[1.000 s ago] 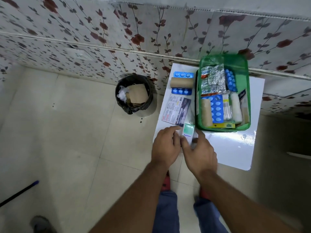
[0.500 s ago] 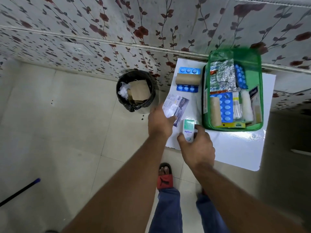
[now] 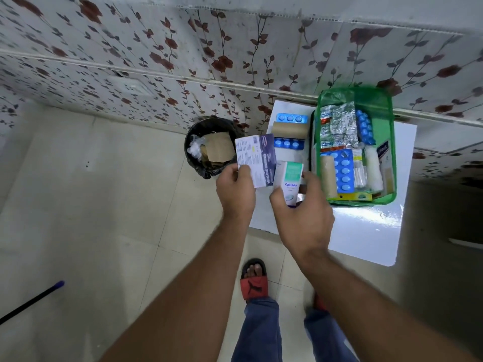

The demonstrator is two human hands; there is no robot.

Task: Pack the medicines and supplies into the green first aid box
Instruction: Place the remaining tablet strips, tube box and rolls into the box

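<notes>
Left hand [image 3: 236, 188]: pinching flat medicine carton [image 3: 257, 160], lifted off white bench [image 3: 366, 231]. Right hand [image 3: 303, 218]: gripping upright Optibex box [image 3: 292, 182]. Green first aid box [image 3: 326, 105], open and part-filled, at 3 o'clock of both. Black bin [image 3: 206, 165] at 9 o'clock of the carton.

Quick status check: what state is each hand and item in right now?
left hand: gripping the flat medicine carton, lifted
right hand: gripping the Optibex box, upright
green first aid box: open, nearly full
two blue blister packs and cardboard roll: unpacked on the white table
trash bin: holding scraps
</notes>
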